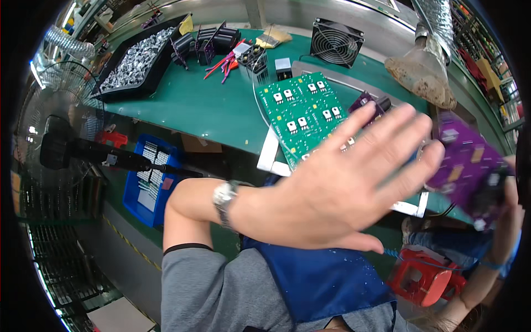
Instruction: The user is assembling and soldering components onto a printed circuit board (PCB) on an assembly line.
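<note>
My left hand, with a metal watch on its wrist, is raised with fingers outstretched and nothing visible in it. Behind it lies a green circuit board carrying several white-faced components, partly covered by that hand. At the far right my right hand grips a purple circuit board by its outer side, where a dark component sits; the board is tilted and blurred. Another purple board shows just beyond my left fingers, mostly hidden.
A black tray of small metallic parts sits at the back left, near black cylindrical parts. A black fan stands behind the green board. A duct hood hangs at the right. Below are a blue bin and red stool.
</note>
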Demonstrator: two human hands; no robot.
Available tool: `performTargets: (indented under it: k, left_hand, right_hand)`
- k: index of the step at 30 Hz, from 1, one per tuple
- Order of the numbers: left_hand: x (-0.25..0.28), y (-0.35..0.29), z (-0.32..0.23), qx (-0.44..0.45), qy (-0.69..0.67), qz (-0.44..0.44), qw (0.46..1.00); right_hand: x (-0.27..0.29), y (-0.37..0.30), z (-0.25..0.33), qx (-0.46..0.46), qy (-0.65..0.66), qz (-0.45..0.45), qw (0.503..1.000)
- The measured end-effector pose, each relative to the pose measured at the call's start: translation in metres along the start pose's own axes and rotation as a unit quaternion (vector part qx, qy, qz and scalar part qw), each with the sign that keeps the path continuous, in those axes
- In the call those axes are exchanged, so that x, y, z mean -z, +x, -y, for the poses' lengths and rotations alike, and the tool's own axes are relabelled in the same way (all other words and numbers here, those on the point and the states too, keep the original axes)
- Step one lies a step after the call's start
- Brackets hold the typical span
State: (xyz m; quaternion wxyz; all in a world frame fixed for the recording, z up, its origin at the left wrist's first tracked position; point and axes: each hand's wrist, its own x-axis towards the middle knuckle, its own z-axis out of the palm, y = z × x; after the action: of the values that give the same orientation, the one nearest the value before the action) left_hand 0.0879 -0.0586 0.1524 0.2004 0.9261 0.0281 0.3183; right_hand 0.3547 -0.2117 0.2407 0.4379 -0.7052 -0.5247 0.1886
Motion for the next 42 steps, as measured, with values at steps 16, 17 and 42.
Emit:
performTargets:
  k: [16, 17, 42]
  left_hand:
    - [0.072, -0.164, 0.134, 0.369, 0.362, -0.128, 0.847]
    - [0.077, -0.174, 0.159, 0.369, 0.379, -0.123, 0.840]
    - [-0.020, -0.110, 0.130, 0.521, -0.231, -0.069, 0.819]
  right_hand:
    - [-0.120, -0.030, -0.047, 0.043, 0.038, 0.296, 0.953]
    - [-0.125, -0.038, -0.055, 0.021, 0.028, 0.272, 0.962]
    - [-0.226, 0.001, -0.128, -0.074, -0.075, -0.017, 0.994]
